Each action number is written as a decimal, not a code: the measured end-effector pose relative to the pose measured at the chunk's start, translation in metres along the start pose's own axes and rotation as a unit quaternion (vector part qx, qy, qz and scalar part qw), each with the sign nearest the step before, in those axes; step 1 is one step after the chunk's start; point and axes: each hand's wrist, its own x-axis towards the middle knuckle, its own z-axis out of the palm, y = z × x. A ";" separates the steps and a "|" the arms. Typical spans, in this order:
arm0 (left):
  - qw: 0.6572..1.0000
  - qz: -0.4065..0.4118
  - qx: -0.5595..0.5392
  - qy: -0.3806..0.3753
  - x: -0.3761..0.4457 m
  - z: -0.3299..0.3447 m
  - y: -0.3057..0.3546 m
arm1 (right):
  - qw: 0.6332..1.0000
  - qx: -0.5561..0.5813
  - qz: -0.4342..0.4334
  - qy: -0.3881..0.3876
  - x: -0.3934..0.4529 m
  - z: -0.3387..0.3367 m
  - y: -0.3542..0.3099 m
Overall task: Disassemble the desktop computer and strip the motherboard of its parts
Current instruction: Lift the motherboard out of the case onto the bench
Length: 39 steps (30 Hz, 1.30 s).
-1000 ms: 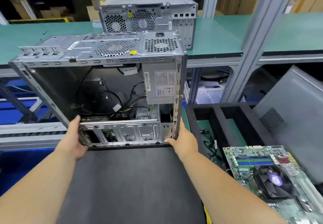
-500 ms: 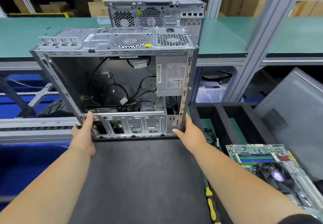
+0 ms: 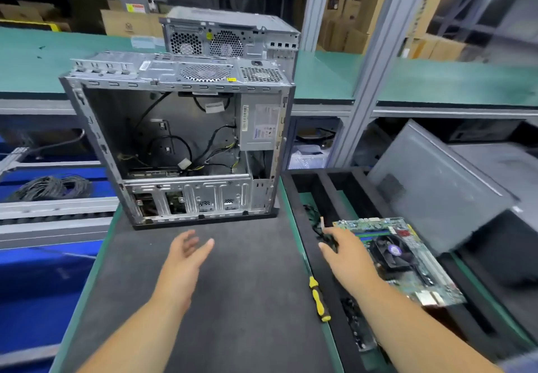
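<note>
— Computer case (image 3: 177, 145)?
— Standing upright at the far end of the dark work mat (image 3: 233, 300), open side facing the camera. Power supply (image 3: 260, 126) in the upper right corner inside, black cables (image 3: 203, 151) loose across the back wall, drive cage (image 3: 189, 195) along the bottom. No motherboard inside.

— Motherboard (image 3: 407, 259), then?
— Off to the right, lying tilted across a black foam tray (image 3: 308, 195), black cooler fan (image 3: 391, 251) on top, memory slots near the far edge.

— Left hand (image 3: 186, 259)?
— Free above the mat, just in front of the case, touching nothing. Fingers straight and relaxed, a bit blurred.

— Right hand (image 3: 349, 256)?
— Stretched out over the tray, at the near left corner of the motherboard. Fingers spread and fairly straight, gripping nothing; contact with the board impossible to tell.

— Tools?
— Yellow-and-black screwdriver (image 3: 318, 300) lying along the right edge of the mat, between the two forearms, apart from both hands.

— Elsewhere?
— Second computer case (image 3: 230, 37) behind the first, on a green bench (image 3: 436, 81), rear panel with fan grilles facing forward. Grey side panel (image 3: 436, 186) leaning at the far right of the tray. Coil of dark cables (image 3: 52, 187) in a blue bin at the left.
</note>
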 end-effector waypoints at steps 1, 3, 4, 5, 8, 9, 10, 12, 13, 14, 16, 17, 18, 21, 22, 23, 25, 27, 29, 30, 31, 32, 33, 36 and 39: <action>1.000 0.006 0.010 -0.018 -0.008 0.005 0.000 | 1.000 -0.023 -0.002 0.019 -0.006 -0.006 0.007; 0.998 0.009 0.028 -0.047 -0.023 0.014 -0.002 | 0.995 -0.080 0.007 0.054 -0.012 -0.020 0.023; 0.998 0.009 0.036 -0.054 -0.030 0.017 -0.001 | 0.991 -0.111 0.021 0.067 -0.012 -0.028 0.032; 0.998 0.009 0.042 -0.056 -0.036 0.021 -0.001 | 0.986 -0.143 0.041 0.074 -0.011 -0.035 0.041; 0.997 0.010 0.052 -0.047 -0.048 0.031 0.001 | 0.962 -0.235 0.126 0.066 -0.003 -0.052 0.065; 0.997 0.012 0.058 -0.042 -0.049 0.035 0.002 | 0.955 -0.248 0.155 0.054 0.001 -0.056 0.071; 0.997 0.013 0.065 -0.035 -0.050 0.039 0.003 | 0.951 -0.249 0.179 0.040 0.005 -0.059 0.077; 0.997 0.014 0.074 -0.022 -0.051 0.049 0.003 | 0.948 -0.236 0.211 0.005 0.012 -0.062 0.086; 0.997 0.013 0.079 -0.016 -0.050 0.055 0.002 | 0.947 -0.232 0.221 -0.015 0.016 -0.063 0.090; 0.996 0.010 0.085 -0.014 -0.050 0.062 0.001 | 0.946 -0.228 0.228 -0.033 0.020 -0.064 0.093; 0.995 0.005 0.094 -0.016 -0.051 0.076 -0.002 | 0.945 -0.227 0.227 -0.055 0.026 -0.065 0.100; 0.995 0.003 0.097 -0.018 -0.051 0.084 -0.004 | 0.945 -0.230 0.224 -0.063 0.029 -0.066 0.104; 0.995 0.003 0.101 -0.022 -0.051 0.091 -0.005 | 0.945 -0.231 0.219 -0.071 0.032 -0.068 0.107; 0.994 0.000 0.111 -0.024 -0.051 0.112 -0.008 | 0.948 -0.228 0.192 -0.113 0.041 -0.075 0.116; 0.993 -0.001 0.113 -0.025 -0.051 0.119 -0.009 | 0.948 -0.228 0.185 -0.127 0.044 -0.078 0.118; 0.993 -0.004 0.117 -0.026 -0.051 0.126 -0.010 | 0.947 -0.228 0.179 -0.139 0.046 -0.080 0.120; 0.992 -0.011 0.125 -0.030 -0.053 0.140 -0.012 | 0.944 -0.234 0.170 -0.161 0.050 -0.083 0.123; 0.991 -0.020 0.129 -0.038 -0.055 0.157 -0.014 | 0.938 -0.247 0.156 -0.187 0.052 -0.086 0.125; 0.990 -0.027 0.128 -0.049 -0.057 0.176 -0.016 | 0.932 -0.255 0.107 -0.234 0.055 -0.089 0.129; 0.990 -0.029 0.128 -0.056 -0.057 0.186 -0.017 | 0.927 -0.254 0.075 -0.264 0.057 -0.090 0.132; 0.989 -0.031 0.128 -0.062 -0.058 0.195 -0.018 | 0.921 -0.253 0.047 -0.291 0.059 -0.093 0.135; 0.989 -0.034 0.129 -0.068 -0.058 0.204 -0.020 | 0.916 -0.255 0.025 -0.308 0.060 -0.094 0.138; 0.988 -0.038 0.129 -0.073 -0.059 0.213 -0.021 | 0.914 -0.260 0.007 -0.310 0.061 -0.096 0.141; 0.986 -0.053 0.131 -0.083 -0.060 0.235 -0.025 | 0.928 -0.256 -0.045 -0.266 0.063 -0.100 0.151; 0.984 -0.070 0.135 -0.089 -0.063 0.252 -0.028 | 0.941 -0.216 -0.075 -0.250 0.066 -0.106 0.159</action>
